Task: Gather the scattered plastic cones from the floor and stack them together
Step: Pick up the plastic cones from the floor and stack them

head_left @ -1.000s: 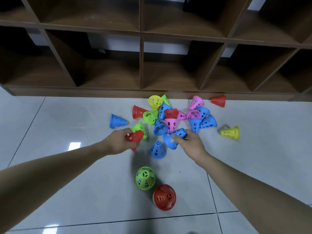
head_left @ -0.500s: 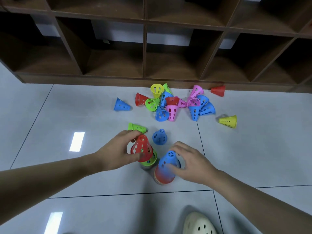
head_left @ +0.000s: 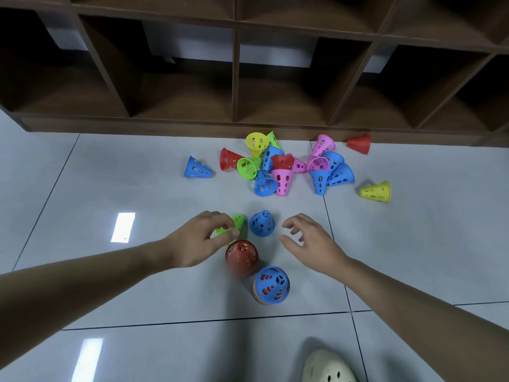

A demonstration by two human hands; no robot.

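fingers of the left hand (head_left: 197, 242) are curled onto a lime green perforated plastic cone (head_left: 232, 226) lying on its side just left of the upright blue perforated plastic cone (head_left: 262, 224); whether the grip is complete i cannot tell. right hand (head_left: 308, 242), just right of that blue cone, is spread and empty. nearer than it stand two stacks, red-topped (head_left: 241, 256) and blue-topped (head_left: 272, 285). beyond it the scattered heap of coloured cones (head_left: 286, 166) waits. judging by this, gathering is midway; next, lift green and cap a stack squarely.
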